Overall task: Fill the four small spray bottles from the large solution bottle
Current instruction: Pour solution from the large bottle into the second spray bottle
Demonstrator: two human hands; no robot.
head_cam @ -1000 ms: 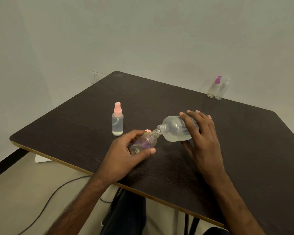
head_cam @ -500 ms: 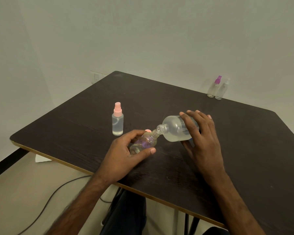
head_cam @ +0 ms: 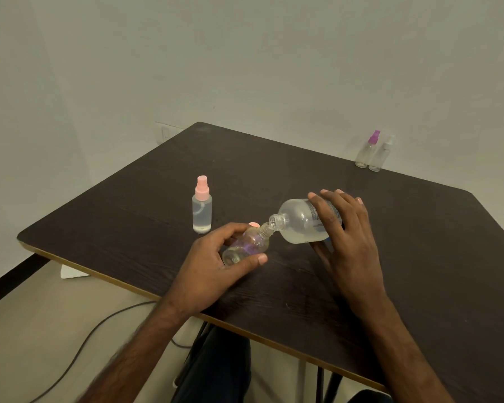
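Though partly visible, label point(head_cam: 314, 214) on large bottle point(head_cam: 296, 226) is unreadable.

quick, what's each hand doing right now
Left hand: gripping the small clear uncapped spray bottle.
Right hand: gripping the large clear plastic solution bottle, tipped.

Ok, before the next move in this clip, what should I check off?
1. Mouth of the large solution bottle meets the open neck of the small bottle: ok.
2. Grip of the left hand on the small bottle: ok.
3. The right hand wraps its fingers round the large solution bottle: ok.
4. Enough in the small bottle to stop pouring: cannot tell.
5. Dry table beneath the necks: cannot tell.
6. Far purple-capped bottle and white-capped bottle filled: not ok, both look empty and capped.
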